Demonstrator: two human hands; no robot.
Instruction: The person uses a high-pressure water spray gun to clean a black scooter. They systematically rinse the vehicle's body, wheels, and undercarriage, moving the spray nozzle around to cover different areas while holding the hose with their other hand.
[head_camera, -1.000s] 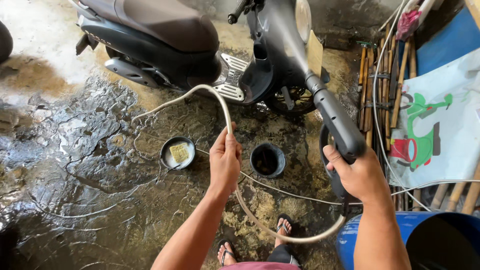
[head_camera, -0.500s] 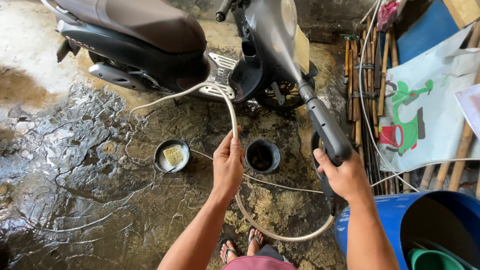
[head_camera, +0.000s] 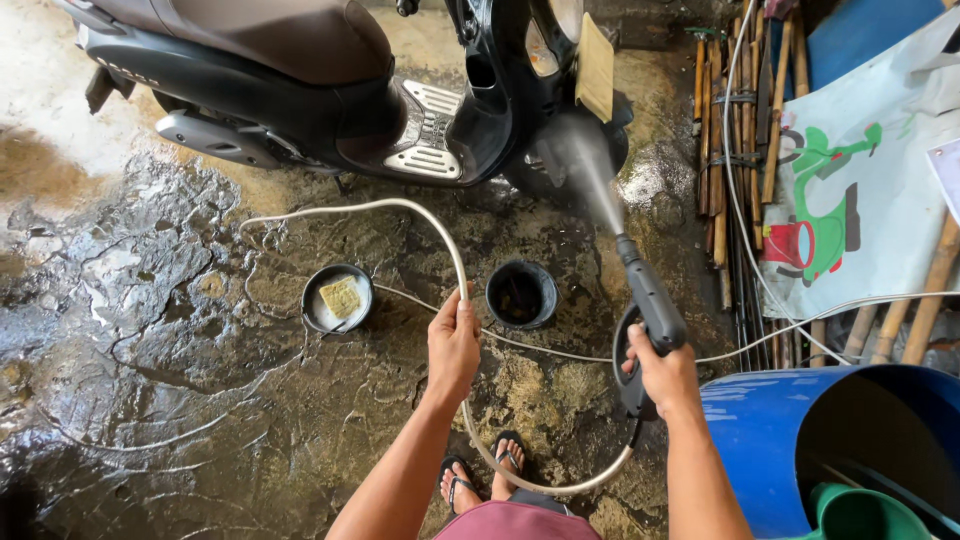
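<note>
Now spraying: fine white mist leaving the spray gun (head_camera: 648, 300) toward the front of the black scooter (head_camera: 330, 90), where half a second ago no water showed; view shifted so more of the blue barrel (head_camera: 770, 440) fills the lower right. Right hand (head_camera: 662, 375) wrapped tight round the gun's dark, chunky plastic grip, fingers fully closed on it, nozzle tilted up and left. Left hand (head_camera: 453, 345) curled closed around the pale, smooth hose (head_camera: 420, 215), which loops across wet, cracked concrete and curves back under the feet in sandals (head_camera: 480, 475) to the gun. Round dark bowl holding a yellow sponge (head_camera: 340, 297) just left of the hose; round black pot (head_camera: 521, 295) between both hands. Bundle of bamboo poles (head_camera: 745, 150) leaning at right.
</note>
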